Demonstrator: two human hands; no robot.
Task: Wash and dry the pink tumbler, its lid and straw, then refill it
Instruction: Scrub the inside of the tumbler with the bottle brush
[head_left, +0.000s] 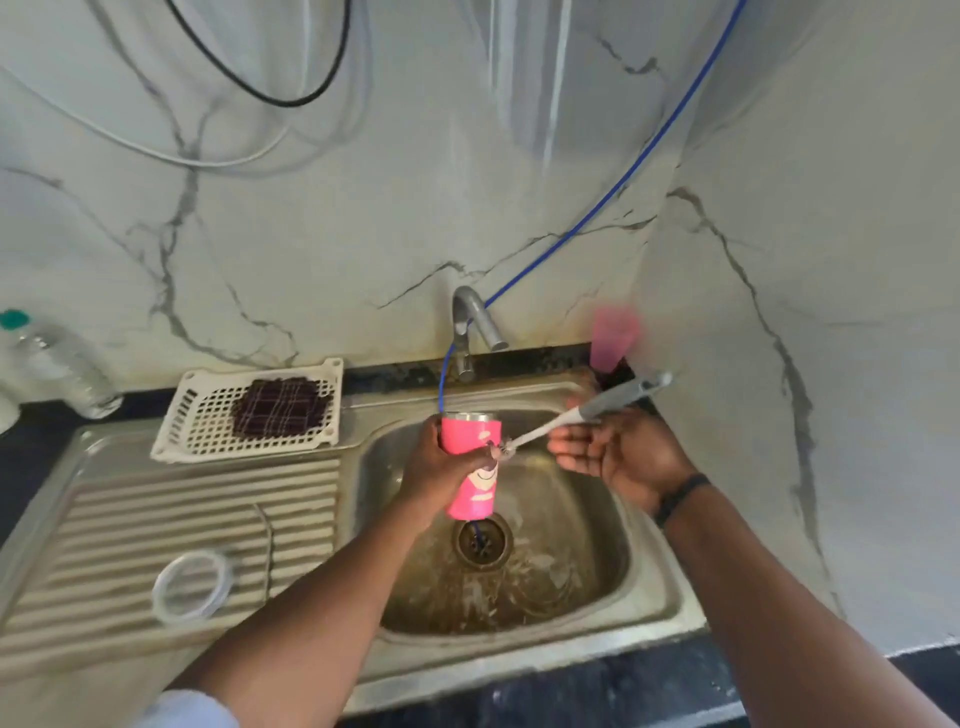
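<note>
Over the sink (649, 582), the left hand (441, 467) grips the pink tumbler (470, 488); the right hand (618, 452) loosely holds a brush (571, 415) at its side. Wet, the tumbler could slip.

pink tumbler (471, 470): 1, held over the sink basin
bottle brush (576, 415): 1, grey handle, white neck
hands: 2, left hand (441, 467) on the tumbler, right hand (618, 452) on the brush
clear lid (192, 586): 1, flat on the draining board
steel sink (652, 592): 1 basin, 1 ribbed draining board
drain strainer (482, 543): 1
tap (470, 322): 1
white plastic basket (208, 415): 1
dark checked cloth (283, 405): 1, in the basket
clear plastic bottle (67, 371): 1, green cap
blue tube (597, 208): 1
black cable (291, 78): 1
white cables (171, 156): at least 2, blurred
pink blurred object (614, 338): 1, kind unclear
dark wristband (678, 496): 1
</note>
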